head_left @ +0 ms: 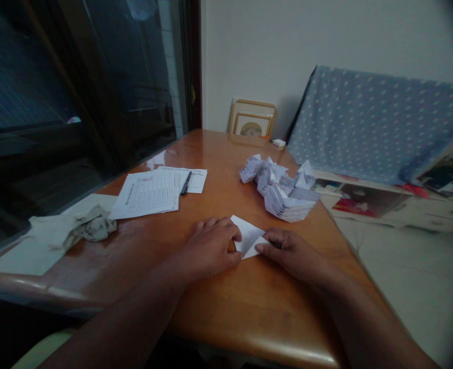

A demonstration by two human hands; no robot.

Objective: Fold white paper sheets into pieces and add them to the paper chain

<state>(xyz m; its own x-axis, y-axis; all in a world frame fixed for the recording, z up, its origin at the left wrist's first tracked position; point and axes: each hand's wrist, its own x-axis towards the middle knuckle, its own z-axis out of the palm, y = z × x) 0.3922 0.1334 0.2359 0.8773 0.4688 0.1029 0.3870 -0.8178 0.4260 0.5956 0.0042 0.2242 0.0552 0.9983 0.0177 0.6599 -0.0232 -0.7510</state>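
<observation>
A small folded piece of white paper [245, 234] lies on the wooden table between my two hands. My left hand [217, 243] rests on the table, its thumb and curled fingers gripping the paper's left edge. The right corner is pinched between the thumb and forefinger of my right hand [288, 250], where a flap is folded over. A crease runs down the paper between the hands. Just beyond my right hand sit several folded paper boats [288, 189] of printed paper, nested in stacks with pointed tops.
Printed sheets [145, 195] lie on the table [226, 318] at the left with a dark pen [186, 183]. Nearer are a crumpled grey cloth [96, 224] and pale sheets [22, 256]. At the far end are a framed picture [252, 120] and a small white object [279, 143].
</observation>
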